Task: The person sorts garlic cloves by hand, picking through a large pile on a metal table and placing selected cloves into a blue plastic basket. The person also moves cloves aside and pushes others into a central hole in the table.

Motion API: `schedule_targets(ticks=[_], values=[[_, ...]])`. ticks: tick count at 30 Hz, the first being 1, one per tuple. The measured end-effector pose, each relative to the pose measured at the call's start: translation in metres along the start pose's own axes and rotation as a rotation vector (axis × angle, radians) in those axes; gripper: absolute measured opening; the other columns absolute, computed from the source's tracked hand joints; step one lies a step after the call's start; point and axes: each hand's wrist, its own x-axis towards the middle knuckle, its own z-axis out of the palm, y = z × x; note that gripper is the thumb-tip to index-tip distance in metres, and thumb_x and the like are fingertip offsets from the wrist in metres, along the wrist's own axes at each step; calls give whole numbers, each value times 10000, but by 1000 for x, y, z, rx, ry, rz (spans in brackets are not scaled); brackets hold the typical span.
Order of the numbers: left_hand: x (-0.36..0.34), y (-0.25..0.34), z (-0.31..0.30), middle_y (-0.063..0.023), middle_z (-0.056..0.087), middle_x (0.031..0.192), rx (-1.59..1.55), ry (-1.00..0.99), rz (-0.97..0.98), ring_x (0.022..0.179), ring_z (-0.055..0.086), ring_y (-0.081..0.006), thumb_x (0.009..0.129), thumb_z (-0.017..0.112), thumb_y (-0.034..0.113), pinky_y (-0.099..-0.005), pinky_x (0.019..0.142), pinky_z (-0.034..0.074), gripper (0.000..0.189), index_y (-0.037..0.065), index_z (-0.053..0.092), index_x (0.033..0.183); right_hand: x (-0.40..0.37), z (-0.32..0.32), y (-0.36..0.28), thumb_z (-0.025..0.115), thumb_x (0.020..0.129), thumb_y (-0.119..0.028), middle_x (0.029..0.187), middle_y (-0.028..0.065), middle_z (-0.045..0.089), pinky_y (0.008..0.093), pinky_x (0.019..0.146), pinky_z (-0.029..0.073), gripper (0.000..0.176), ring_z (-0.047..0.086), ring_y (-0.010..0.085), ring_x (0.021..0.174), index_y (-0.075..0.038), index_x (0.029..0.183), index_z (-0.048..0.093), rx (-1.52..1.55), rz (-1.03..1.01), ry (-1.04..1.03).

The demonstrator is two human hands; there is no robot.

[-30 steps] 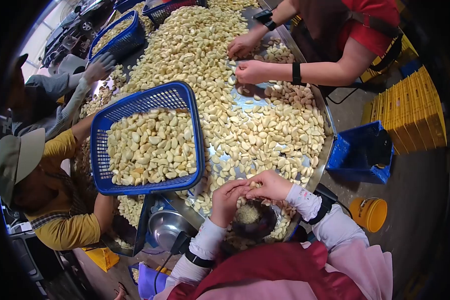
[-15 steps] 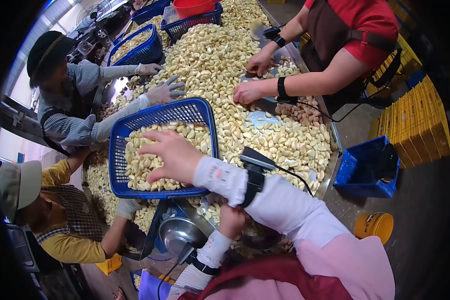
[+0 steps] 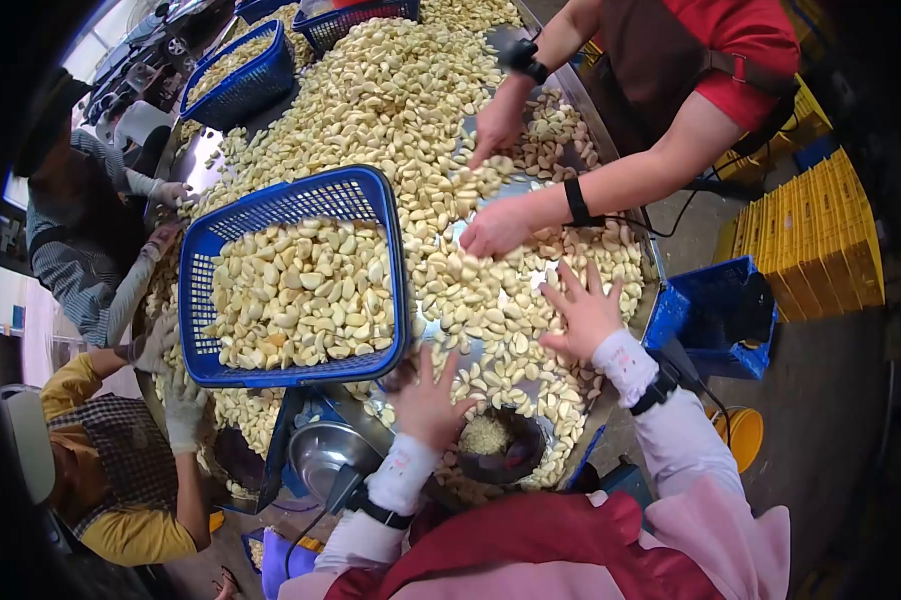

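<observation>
Pale garlic cloves [image 3: 390,90] lie heaped across a metal sorting table. My right hand [image 3: 585,315] rests palm down on the spread of cloves at the right, fingers apart, with no object gripped. Just beyond the front right corner of the basket, my left hand [image 3: 430,405] reaches over the table with its fingers spread. The blue plastic basket [image 3: 403,290], partly filled with cloves, sits to the left of that hand. Between my hands and nearer my body is a dark round opening [image 3: 510,462] with pale bits in it.
A steel bowl [image 3: 332,458] stands at the front edge. Across the right side, a co-worker's hands [image 3: 498,225] work among the cloves. Two gloved co-workers [image 3: 182,410] are at the left. Stacked yellow crates [image 3: 810,235], a blue crate [image 3: 715,325] and a yellow bucket [image 3: 740,438] stand right.
My right hand has moved from above the basket to the cloves at the right. My left hand has come forward with fingers spread. The gloved co-worker at upper left has drawn back from the basket.
</observation>
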Motion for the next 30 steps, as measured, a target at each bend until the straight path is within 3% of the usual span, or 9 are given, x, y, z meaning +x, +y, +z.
schedule_targets(ticks=[5, 9, 10, 11, 12, 14, 24, 28, 30], values=[[-80, 4, 4, -199, 382, 1461, 512, 22, 179, 1068, 584, -432, 730, 770, 444, -575, 816, 506, 671, 190, 566, 1317, -97, 35, -39, 763, 718, -536, 1621, 140, 119, 768, 982, 299, 979, 155, 559, 1409, -271, 1531, 287, -73, -74, -257], [-47, 25, -3, -182, 575, 1194, 165, -256, 135, 743, 662, -310, 752, 751, 297, -352, 647, 561, 397, 123, 667, 1099, -60, 32, -42, 749, 764, -432, 1583, 138, 225, 696, 1010, 339, 794, 220, 450, 1427, -215, 1455, 423, 304, -159, -540], [-20, 27, -6, -167, 593, 1165, 135, -13, 211, 803, 659, -309, 792, 708, 256, -361, 701, 554, 358, 106, 660, 1114, -44, 30, -41, 740, 781, -396, 1567, 133, 268, 661, 1029, 353, 719, 245, 393, 1440, -196, 1420, 478, 486, -165, -656], [7, 32, -13, -153, 611, 1136, 101, 231, 285, 864, 655, -307, 832, 666, 216, -370, 756, 547, 322, 88, 652, 1128, -32, 33, -45, 769, 745, -393, 1572, 119, 263, 648, 1052, 341, 768, 249, 360, 1446, -196, 1422, 463, 364, -241, -252], [39, 41, -27, -146, 588, 1225, 74, 319, 398, 1098, 590, -331, 890, 597, 195, -438, 933, 478, 342, 63, 613, 1205, -21, 35, -52, 797, 708, -389, 1576, 105, 258, 634, 1075, 328, 819, 253, 328, 1451, -195, 1423, 448, 231, -310, 152], [80, 37, -11, -172, 355, 1510, 242, 228, 362, 1422, 294, -345, 934, 580, 283, -505, 1132, 295, 503, 113, 482, 1397, 3, 23, -61, 792, 694, -474, 1591, 102, 234, 687, 1098, 226, 891, 197, 367, 1464, -220, 1457, 410, -54, -335, 133], [-57, -12, 10, -197, 415, 1406, 375, -33, 180, 1250, 424, -458, 849, 668, 416, -635, 993, 389, 626, 241, 463, 1415, -107, 37, -31, 773, 690, -591, 1576, 276, 157, 753, 1040, 212, 1053, 139, 555, 1417, -305, 1548, 232, -147, -158, -409], [-72, 1, 29, -223, 481, 1327, 362, -118, 529, 1082, 568, -472, 818, 667, 330, -528, 862, 513, 435, 183, 615, 1224, -106, 40, -62, 698, 803, -287, 1395, 282, 464, 499, 886, 529, 595, 614, 448, 1101, -204, 1373, 546, 307, -481, -588], [-43, 12, 5, -233, 481, 1307, -83, -367, 460, 1055, 590, -452, 826, 654, 282, -511, 855, 525, 356, 159, 650, 1160, -63, 27, -67, 609, 852, -164, 834, 149, 667, 467, 698, 539, 120, 677, 324, 833, -115, 913, 700, 580, -280, -145]])
